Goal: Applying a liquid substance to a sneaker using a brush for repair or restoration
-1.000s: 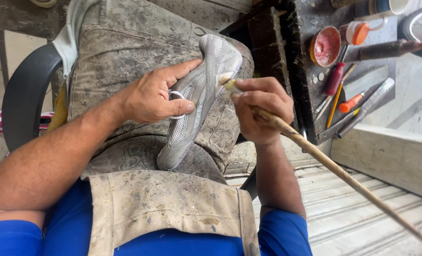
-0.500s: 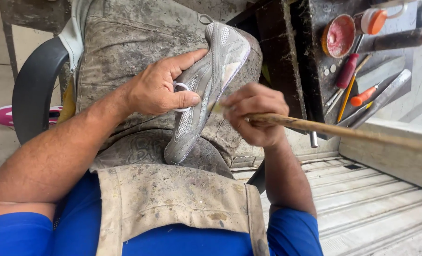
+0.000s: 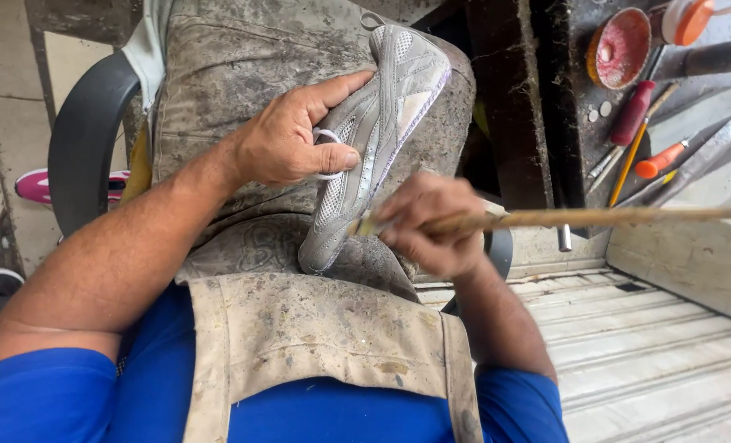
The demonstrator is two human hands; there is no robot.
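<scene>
Left hand point(image 3: 287, 139) grips a grey mesh sports shoe point(image 3: 374, 139), fingers wrapped over its upper, thumb along the top, white lace loop just under the fingertips. Shoe rests tilted on a stained canvas apron point(image 3: 242, 74) over the lap. Right hand point(image 3: 431, 226) has fingers closed around a long thin wooden stick point(image 3: 595, 217), its tip touching the shoe's sole edge just beyond the knuckles. Red-handled tools point(image 3: 636, 111) lie on the dark counter point(image 3: 571, 164), well apart.

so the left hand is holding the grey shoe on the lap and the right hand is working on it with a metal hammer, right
Not quite. The head view shows the right hand holding a long wooden stick, not a metal hammer, its tip at the shoe's edge. The rest is right: the left hand holds the grey shoe on the lap.
</scene>
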